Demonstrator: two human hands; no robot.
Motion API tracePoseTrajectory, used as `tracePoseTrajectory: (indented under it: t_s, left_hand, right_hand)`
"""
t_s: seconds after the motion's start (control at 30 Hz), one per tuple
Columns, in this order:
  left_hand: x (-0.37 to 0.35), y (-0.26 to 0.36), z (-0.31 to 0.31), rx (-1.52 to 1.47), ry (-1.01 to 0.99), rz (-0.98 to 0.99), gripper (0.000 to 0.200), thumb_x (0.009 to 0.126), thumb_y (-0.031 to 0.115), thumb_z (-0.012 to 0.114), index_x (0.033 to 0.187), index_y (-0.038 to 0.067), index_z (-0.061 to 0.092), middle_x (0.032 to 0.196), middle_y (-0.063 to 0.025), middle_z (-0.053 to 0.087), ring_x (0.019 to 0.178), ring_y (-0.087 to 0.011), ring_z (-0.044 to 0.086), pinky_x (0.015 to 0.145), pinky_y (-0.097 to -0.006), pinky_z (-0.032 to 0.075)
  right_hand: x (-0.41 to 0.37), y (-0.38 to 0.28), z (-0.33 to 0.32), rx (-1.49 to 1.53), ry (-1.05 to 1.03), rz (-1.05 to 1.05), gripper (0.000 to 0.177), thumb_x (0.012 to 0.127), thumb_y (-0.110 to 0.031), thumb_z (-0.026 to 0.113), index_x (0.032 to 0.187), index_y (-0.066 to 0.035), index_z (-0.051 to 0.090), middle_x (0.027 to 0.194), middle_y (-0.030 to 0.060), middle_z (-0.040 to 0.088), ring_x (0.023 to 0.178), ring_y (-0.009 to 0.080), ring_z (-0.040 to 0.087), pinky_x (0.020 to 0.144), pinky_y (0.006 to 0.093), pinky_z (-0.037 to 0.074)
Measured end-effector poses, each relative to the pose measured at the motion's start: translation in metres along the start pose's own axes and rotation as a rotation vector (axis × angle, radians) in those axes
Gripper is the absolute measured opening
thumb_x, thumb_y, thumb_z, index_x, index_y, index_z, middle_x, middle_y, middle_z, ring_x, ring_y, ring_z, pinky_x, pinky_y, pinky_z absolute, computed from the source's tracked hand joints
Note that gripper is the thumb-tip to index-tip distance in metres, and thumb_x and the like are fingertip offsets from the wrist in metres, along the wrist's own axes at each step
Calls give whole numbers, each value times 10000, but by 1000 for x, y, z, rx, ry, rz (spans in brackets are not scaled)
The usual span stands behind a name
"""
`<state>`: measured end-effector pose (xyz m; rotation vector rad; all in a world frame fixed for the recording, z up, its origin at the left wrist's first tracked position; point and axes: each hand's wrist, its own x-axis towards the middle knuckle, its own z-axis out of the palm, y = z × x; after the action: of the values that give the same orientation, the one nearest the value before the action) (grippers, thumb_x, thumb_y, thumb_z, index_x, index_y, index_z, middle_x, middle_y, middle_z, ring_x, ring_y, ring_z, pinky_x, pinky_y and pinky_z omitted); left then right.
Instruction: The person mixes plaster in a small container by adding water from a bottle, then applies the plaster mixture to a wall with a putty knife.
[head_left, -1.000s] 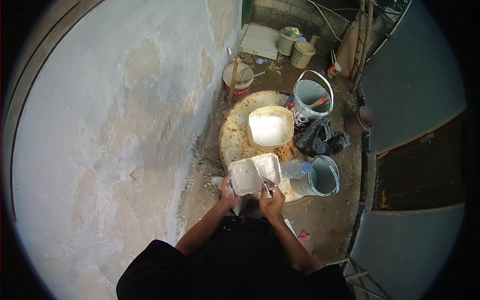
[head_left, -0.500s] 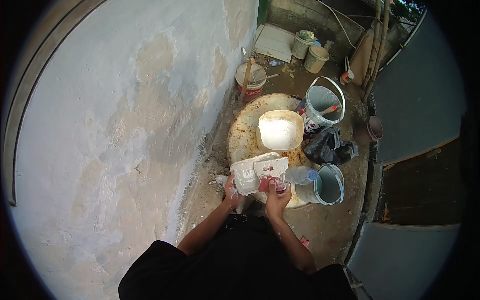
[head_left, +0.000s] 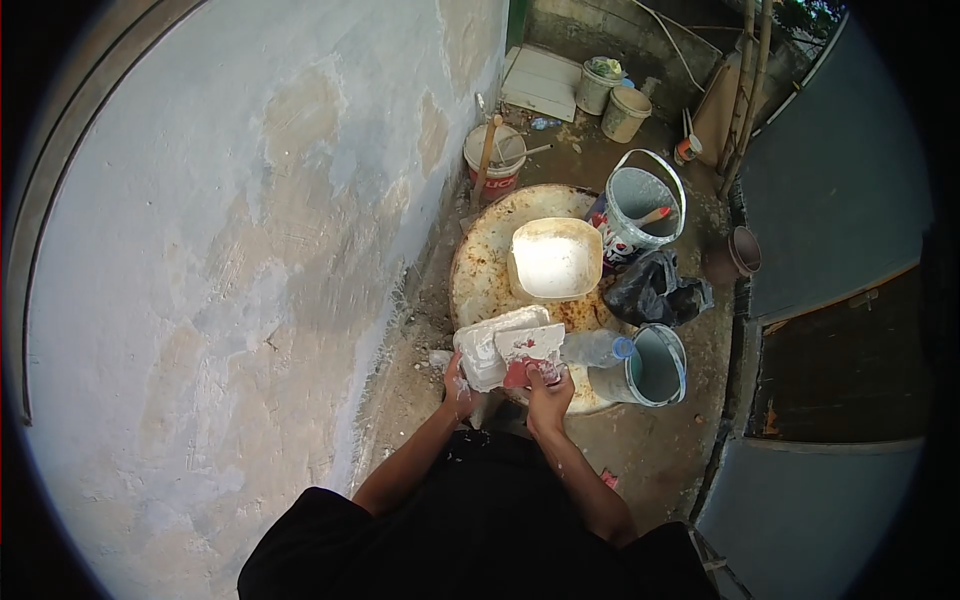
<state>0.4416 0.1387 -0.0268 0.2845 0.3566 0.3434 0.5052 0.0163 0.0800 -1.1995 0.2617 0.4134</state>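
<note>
My left hand (head_left: 458, 392) grips the near left side of a whitish rectangular tub (head_left: 480, 352) smeared with white paste. In my right hand (head_left: 549, 402) is a red flat scraper (head_left: 516, 375), its broad face mostly coated in the same paste, thumb pressed on top. The scraper overlaps the tub's right side in this view. White flecks cling to both hands. Just beyond them stands a round, rust-stained tabletop (head_left: 478, 262) bearing a pale squarish basin (head_left: 555, 260). A clear plastic bottle (head_left: 592, 348) with a blue cap lies right of the scraper.
A patchy plastered wall (head_left: 250, 300) rises close on the left. Along the table's right side are a handled paint bucket (head_left: 640, 195) with a brush, a black plastic bag (head_left: 655, 290) and a grey bucket (head_left: 660, 365). Behind stands another bucket (head_left: 492, 165) with a wooden handle in it.
The scraper and right hand have shifted slightly left against the tub, and the scraper has turned a little. The whole view has drifted slightly. Both hands keep their hold.
</note>
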Motion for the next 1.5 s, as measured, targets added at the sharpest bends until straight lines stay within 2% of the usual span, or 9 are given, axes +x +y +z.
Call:
tracePoseTrajectory:
  t_s: [0.2,0.53,0.63,0.83,0.93,1.03,1.17,1.27,1.5]
  left_hand:
    - [4,2,10,48,16,-30,508,992,392,352,1359,53,447,1323,-124,543,1217,-287,525,1066,-443,383]
    - [19,9,-23,171,118,-64,530,981,412,361,1363,55,444,1319,-127,550,1207,-287,535,1059,-437,393]
    - [21,13,-24,174,100,-103,515,977,395,409,1368,61,432,1311,-117,555,1194,-266,547,1048,-410,407]
    - [25,10,-35,162,160,-149,496,958,390,481,1346,82,458,1283,-99,572,1167,-238,563,1027,-390,422]
    - [21,12,-26,181,174,-140,489,961,395,473,1338,84,468,1279,-95,575,1168,-236,562,1024,-389,425]
    - [18,12,-17,157,123,-122,492,970,406,450,1340,82,468,1284,-92,573,1177,-240,554,1028,-392,419]
    - [23,9,-26,104,82,-86,497,984,415,416,1345,78,465,1298,-90,563,1193,-247,541,1042,-400,404]
    - [19,11,-16,150,123,-54,531,967,434,395,1338,61,469,1300,-110,562,1185,-272,547,1037,-414,404]
    - [22,8,-25,114,104,-36,521,976,430,389,1333,60,472,1293,-109,567,1189,-272,544,1044,-412,402]
  right_hand:
    - [-2,2,-15,-47,-14,136,310,838,29,638,1109,14,487,1036,134,610,849,219,652,694,372,600]
    - [10,6,-54,-163,-56,38,250,874,-40,636,1081,-4,502,948,108,641,808,168,648,686,293,568]
    - [14,1,-53,-205,-16,53,198,888,-86,644,1051,-21,551,899,71,660,766,150,646,620,278,525]
    - [12,-24,-39,-873,-148,-453,95,832,-33,640,923,-13,619,884,140,678,744,238,678,603,348,512]
    - [16,-30,-37,-1182,-331,-910,113,833,-29,616,943,-33,642,906,122,676,782,260,683,659,363,545]
    - [16,-20,-40,-1423,-475,-1023,195,797,-67,612,971,-141,662,983,62,677,799,278,674,671,382,553]
    - [3,-5,-49,-1604,-652,-879,197,829,-127,578,1000,-180,658,1121,5,629,961,213,647,825,395,530]
    - [4,8,-54,-1482,-635,-1045,155,801,-107,616,946,-121,668,1040,15,653,938,221,647,761,365,538]
    - [9,9,-52,-1419,-610,-1059,164,781,-106,650,942,-82,665,1041,26,654,965,225,637,798,359,529]
